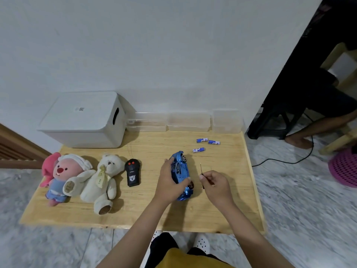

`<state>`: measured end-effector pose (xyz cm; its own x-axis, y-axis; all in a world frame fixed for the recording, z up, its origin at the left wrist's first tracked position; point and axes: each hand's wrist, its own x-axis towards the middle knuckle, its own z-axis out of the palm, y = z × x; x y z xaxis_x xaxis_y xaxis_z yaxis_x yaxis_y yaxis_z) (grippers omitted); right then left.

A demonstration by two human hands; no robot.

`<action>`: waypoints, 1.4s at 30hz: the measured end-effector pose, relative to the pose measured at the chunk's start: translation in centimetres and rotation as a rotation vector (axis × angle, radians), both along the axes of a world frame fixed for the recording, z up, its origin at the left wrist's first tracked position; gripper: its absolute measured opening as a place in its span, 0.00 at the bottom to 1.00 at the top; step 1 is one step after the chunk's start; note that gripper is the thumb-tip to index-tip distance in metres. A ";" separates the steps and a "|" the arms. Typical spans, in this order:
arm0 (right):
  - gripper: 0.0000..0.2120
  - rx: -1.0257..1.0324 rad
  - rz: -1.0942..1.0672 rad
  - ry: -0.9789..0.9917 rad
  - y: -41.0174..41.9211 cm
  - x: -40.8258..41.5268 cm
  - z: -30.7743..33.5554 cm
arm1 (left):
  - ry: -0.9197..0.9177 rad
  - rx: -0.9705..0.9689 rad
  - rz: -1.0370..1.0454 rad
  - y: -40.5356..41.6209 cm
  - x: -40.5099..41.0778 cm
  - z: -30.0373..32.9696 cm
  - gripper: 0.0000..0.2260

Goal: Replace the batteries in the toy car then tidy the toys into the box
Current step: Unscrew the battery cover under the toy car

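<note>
A blue toy car (181, 171) lies tipped on its side in the middle of the low wooden table (146, 209). My left hand (170, 182) grips it from the left, thumb over its body. Just right of the car, my right hand (216, 182) pinches a thin screwdriver (202, 176) with its tip pointing up and away. Three blue batteries (202, 140) (214, 142) (199, 150) lie loose behind the car. A black remote control (132, 172) lies left of the car. A closed white storage box (83, 120) stands at the back left.
A cream teddy bear (102, 182) and a pink plush (58, 176) lie at the table's left. Clear plastic containers (188, 121) line the wall at the back. A person's leg (316, 128), a black cable and a pink basket (345, 167) are on the floor at right.
</note>
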<state>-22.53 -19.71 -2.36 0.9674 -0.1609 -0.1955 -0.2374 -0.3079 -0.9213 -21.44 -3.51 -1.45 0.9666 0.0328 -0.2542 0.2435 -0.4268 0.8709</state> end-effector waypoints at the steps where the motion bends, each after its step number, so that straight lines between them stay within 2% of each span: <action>1: 0.06 0.049 -0.009 0.041 0.2 0.1 0.0 | -0.015 -0.134 0.022 -0.1 -0.2 0.4 0.33; 3: 0.07 0.142 -0.023 0.142 0.7 0.4 0.3 | -0.033 -0.304 0.041 -0.3 -0.5 1.2 0.30; 7: 0.05 0.431 0.000 0.404 1.4 0.4 1.5 | -0.039 -0.476 0.064 -0.8 -0.5 1.3 0.31; 11: 0.06 0.620 -0.032 0.421 1.6 0.5 2.2 | 0.010 -0.560 0.061 -0.9 -0.8 1.6 0.35; 16: 0.04 0.514 -0.122 0.271 1.5 0.6 2.0 | -0.027 -0.433 -0.082 -0.3 -0.3 2.1 0.38; 22: 0.03 0.393 -0.178 0.113 1.3 1.0 2.0 | -0.029 -0.204 -0.182 0.3 0.4 2.9 0.28; 27: 0.03 0.348 -0.206 0.035 1.4 1.2 2.2 | -0.017 -0.083 -0.202 0.6 1.0 3.5 0.26; 31: 0.02 0.344 -0.193 -0.005 1.5 1.2 2.6 | -0.002 -0.072 -0.171 0.4 1.4 4.2 0.24; 37: 0.01 0.347 -0.194 -0.003 1.7 1.5 3.1 | 0.008 0.026 -0.155 0.0 1.8 3.9 0.35; 42: 0.01 0.333 -0.180 -0.011 1.8 1.5 3.8 | 0.091 -0.103 -0.100 0.1 2.2 3.8 0.32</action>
<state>-21.01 -17.91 1.43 0.9319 -0.2576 -0.2554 -0.2498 0.0547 -0.9668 -19.24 -3.41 2.36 0.9367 -0.0932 -0.3376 0.2839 -0.3623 0.8878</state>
